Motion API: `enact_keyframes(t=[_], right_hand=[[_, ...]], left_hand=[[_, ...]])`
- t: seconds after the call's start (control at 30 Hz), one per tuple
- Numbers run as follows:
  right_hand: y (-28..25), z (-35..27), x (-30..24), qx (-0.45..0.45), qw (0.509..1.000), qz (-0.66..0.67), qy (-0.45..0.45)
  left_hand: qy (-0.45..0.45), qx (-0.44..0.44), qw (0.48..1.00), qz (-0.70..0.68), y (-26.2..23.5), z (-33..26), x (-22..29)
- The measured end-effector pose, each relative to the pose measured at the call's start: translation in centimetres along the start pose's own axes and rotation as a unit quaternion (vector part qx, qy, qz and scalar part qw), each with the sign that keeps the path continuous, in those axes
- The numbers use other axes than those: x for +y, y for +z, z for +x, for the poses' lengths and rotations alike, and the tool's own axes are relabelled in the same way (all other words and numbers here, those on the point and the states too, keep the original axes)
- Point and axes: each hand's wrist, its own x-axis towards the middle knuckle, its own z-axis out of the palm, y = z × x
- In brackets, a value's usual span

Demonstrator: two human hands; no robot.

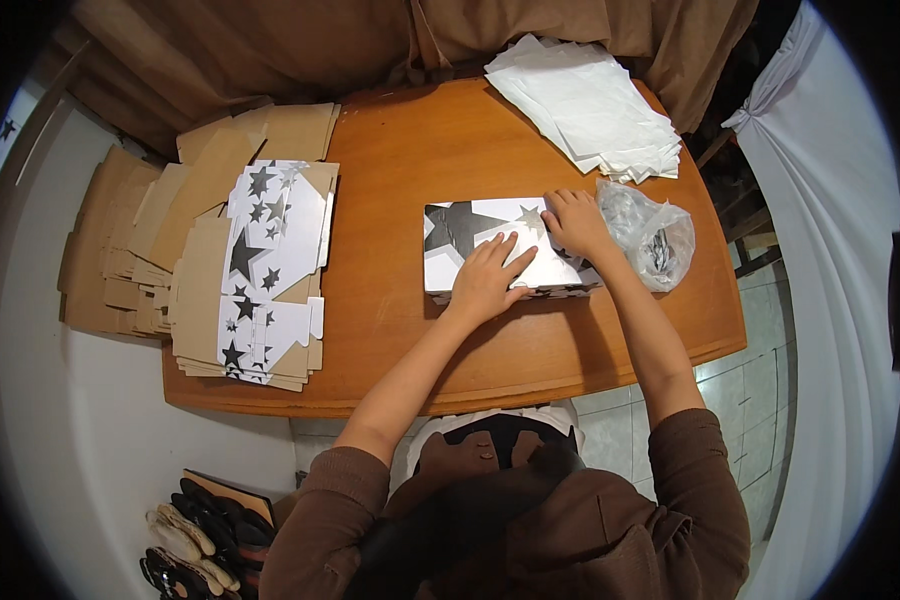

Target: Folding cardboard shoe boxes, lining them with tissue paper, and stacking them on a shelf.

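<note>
Resting on the box: both hands, palms down; the left hand (pixel 485 277) lies over the middle of the near edge, fingers spread; the right hand (pixel 577 222) lies at the right end, fingers slightly apart, fingertips at the far edge
Star-print box (pixel 518 213): located right of centre on the tabletop (pixel 400 150); white with black and grey stars; long side roughly crosswise to the person; top face closed
Plastic bag (pixel 650 235): clear, crumpled, just right of the box and beside the right wrist; something dark shows inside; contact with the wrist cannot be told
White sheets (pixel 590 110): loose stack at the far right corner; edges uneven
Printed blanks (pixel 260 270): flat, at the left end; star-patterned face uppermost, brown card beneath
Brown cardboard (pixel 130 245): flattened pieces piled further left, beside the printed blanks
Surroundings: brown curtain (pixel 300 50) behind; white drape (pixel 840 200) at right; shoes (pixel 205 535) grouped at lower left; tiled floor (pixel 765 330) below
Sleeves: brown, ending near the elbows; forearms bare
</note>
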Motion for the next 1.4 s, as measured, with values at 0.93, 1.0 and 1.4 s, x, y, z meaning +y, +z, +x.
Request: enact_keyframes(t=[0.93,1.0,1.4], right_hand=[[-1.7,-11.5,-6.1,-0.027,0.911,0.331,0.244],[0.6,-13.2,-5.0,-0.036,0.874,0.422,0.237],[-4.0,-11.2,-8.3,0.012,0.778,0.625,0.068]], left_hand=[[-0.173,-0.057,0.983,0.035,-1.4,-9.7,-3.7],[-0.145,-0.116,0.982,0.018,-1.1,-11.2,-2.1],[-0.200,-0.045,0.977,-0.055,-2.3,-11.0,4.5]])
